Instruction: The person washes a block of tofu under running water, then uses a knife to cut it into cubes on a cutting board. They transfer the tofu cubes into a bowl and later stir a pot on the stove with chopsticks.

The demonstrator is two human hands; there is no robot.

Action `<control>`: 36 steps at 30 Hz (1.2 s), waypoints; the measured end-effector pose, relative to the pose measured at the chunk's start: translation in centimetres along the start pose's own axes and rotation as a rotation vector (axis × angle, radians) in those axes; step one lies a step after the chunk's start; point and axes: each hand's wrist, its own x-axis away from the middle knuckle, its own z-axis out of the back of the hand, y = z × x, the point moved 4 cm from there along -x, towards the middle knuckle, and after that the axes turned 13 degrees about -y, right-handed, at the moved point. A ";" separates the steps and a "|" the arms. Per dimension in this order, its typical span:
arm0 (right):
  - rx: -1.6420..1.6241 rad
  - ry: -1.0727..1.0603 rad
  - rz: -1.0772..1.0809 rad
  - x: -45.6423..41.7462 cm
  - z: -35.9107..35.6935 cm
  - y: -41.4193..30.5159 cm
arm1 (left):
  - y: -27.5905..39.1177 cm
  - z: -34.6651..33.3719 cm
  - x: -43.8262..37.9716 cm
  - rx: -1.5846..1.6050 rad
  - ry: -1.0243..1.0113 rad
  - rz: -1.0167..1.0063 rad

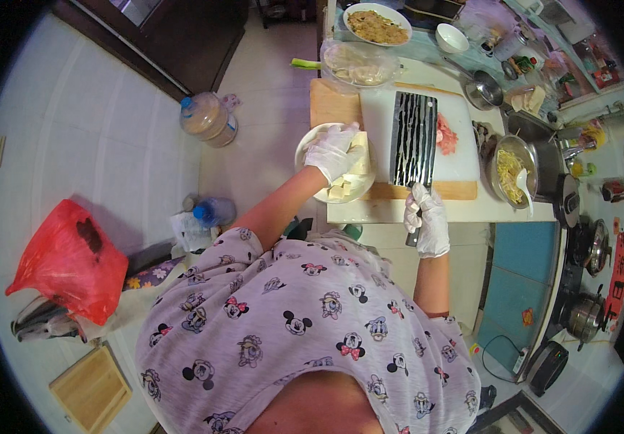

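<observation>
My left hand [335, 153], in a white glove, is over a white bowl [302, 149] and rests against a block of tofu [359, 149]; whether its fingers grip the block is hidden. Smaller tofu pieces [339, 190] lie at the bowl's near side. My gloved right hand [427, 219] is closed around the black handle of a cleaver [414, 141]. The broad dark blade, marked with pale wavy stripes, lies over a white cutting board [380, 116]. Pink sliced meat [445, 135] sits on that board just right of the blade.
Under the white board is a wooden board [336, 103]. Beyond stand a bagged plate of food [361, 65] and a plate of minced food [378, 27]. To the right are a ladle [484, 89], a bowl of bean sprouts [510, 173] with a white spoon, and a sink [551, 157].
</observation>
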 end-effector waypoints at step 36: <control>0.204 0.098 -0.171 -1.0 -1.1 6.3 | -2.5 0.0 2.7 0.159 0.278 -0.011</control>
